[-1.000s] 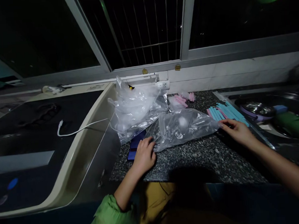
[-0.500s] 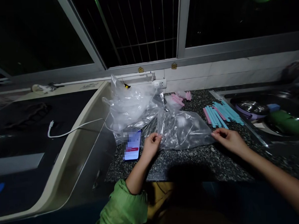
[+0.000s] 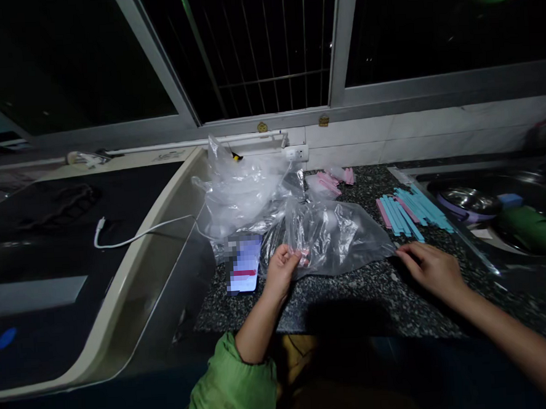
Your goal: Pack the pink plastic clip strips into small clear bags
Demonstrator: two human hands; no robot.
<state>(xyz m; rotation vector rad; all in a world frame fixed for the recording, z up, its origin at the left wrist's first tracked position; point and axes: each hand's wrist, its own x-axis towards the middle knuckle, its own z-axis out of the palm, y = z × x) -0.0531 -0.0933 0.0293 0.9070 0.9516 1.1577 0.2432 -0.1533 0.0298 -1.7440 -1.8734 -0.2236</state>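
Observation:
A clear plastic bag (image 3: 344, 237) lies spread on the counter between my two hands. My left hand (image 3: 281, 272) is closed in a pinch on the bag's left edge, and some of its fingertips show pinkish through the plastic. At the opposite end, my right hand (image 3: 434, 272) has its thumb and forefinger pressed together on the bag's right corner. A lit phone (image 3: 246, 265) lies just left of my left hand. Beyond my right hand are several light blue strips (image 3: 401, 215) and a few pink strips (image 3: 384, 213).
Crumpled clear plastic (image 3: 240, 194) is heaped behind the bag, with small pink pieces (image 3: 331, 181) beside it. A large appliance (image 3: 164, 236) with a white cable (image 3: 148, 233) stands left on the speckled counter (image 3: 353, 310). At right, a sink (image 3: 419, 180) holds a metal bowl (image 3: 469, 200).
The left fingertips have moved slightly right and now show through the plastic. My right hand still grips the corner. The whole view has shifted a little.

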